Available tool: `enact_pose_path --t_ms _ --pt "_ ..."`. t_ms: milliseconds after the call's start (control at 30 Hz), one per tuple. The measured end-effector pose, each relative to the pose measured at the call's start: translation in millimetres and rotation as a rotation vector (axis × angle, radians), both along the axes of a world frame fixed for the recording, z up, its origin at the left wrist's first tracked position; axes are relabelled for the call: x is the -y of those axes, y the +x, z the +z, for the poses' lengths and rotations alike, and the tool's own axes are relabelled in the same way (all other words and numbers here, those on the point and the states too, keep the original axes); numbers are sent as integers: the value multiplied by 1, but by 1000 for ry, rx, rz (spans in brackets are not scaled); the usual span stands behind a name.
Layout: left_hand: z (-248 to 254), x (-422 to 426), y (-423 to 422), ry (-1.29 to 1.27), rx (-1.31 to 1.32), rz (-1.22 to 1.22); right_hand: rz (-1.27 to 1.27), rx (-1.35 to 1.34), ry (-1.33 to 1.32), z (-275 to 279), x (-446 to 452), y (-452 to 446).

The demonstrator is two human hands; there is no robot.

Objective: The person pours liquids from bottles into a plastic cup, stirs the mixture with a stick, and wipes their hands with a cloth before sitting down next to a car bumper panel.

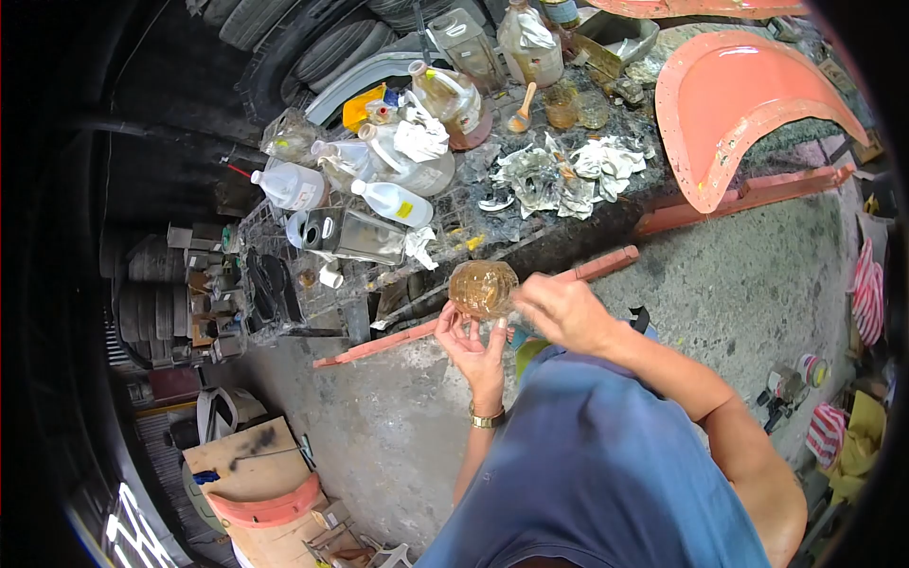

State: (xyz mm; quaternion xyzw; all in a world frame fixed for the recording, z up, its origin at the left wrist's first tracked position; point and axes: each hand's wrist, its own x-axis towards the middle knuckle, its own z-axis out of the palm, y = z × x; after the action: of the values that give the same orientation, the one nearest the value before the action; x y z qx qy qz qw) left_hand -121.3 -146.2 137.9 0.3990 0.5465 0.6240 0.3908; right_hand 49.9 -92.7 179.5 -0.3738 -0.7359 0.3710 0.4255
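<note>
Left hand [476,357] grasps the amber translucent container [481,289], while right hand [561,309] seems to work at its side, its grip unclear, so steady holding is probably needed.

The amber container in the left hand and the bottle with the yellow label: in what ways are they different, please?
The amber container is held in the left hand; the yellow-labelled bottle rests on the bench. The amber container is brownish, the yellow-labelled bottle whitish. The amber container looks squat and rounded, the yellow-labelled bottle longer and tapered.
</note>
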Motion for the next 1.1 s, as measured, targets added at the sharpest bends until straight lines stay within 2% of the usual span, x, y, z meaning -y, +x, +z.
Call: enact_pose_path --t_ms 33,100,200,333,400,433,500,533,567,633,767,833,1000,1100 --pt "-1 0 0 0 2 -3 69 26 23 0 6 -2" --pt "-2 -1 -2 13 2 -11 91 -27 -114 10 4 1" --pt "1 2 1 0 -15 -16 -8 -114 -296 -6 -11 4" --pt "-2 3 -1 -3 1 -11 -94 -112 -118 -4 -5 4" --pt "0 2 -1 26 -12 -10 118 60 90 -6 4 1" --pt "0 1 -1 26 -13 -10 118 59 90 -4 3 1" --pt "1 2 -2 18 -30 -1 -51 -15 -15 1 -2 3" --pt "0 3 -2 16 -31 3 -92 -44 36 -2 -5 3" --pt "-1 4 -3 14 -28 0 -90 -46 35 -2 -3 3" --pt "-2 3 -4 14 -28 -8 159 30 41 -3 4 3" --pt "0 5 -1 24 -26 -10 -52 -61 -66 -6 -4 6" --pt "2 4 -3 27 -27 -11 135 19 -1 -6 6 5" --pt "2 5 -1 36 -68 -17 5 -60 -150 -2 5 4" --pt "1 7 -4 15 -23 -7 129 -53 -263 10 3 4"
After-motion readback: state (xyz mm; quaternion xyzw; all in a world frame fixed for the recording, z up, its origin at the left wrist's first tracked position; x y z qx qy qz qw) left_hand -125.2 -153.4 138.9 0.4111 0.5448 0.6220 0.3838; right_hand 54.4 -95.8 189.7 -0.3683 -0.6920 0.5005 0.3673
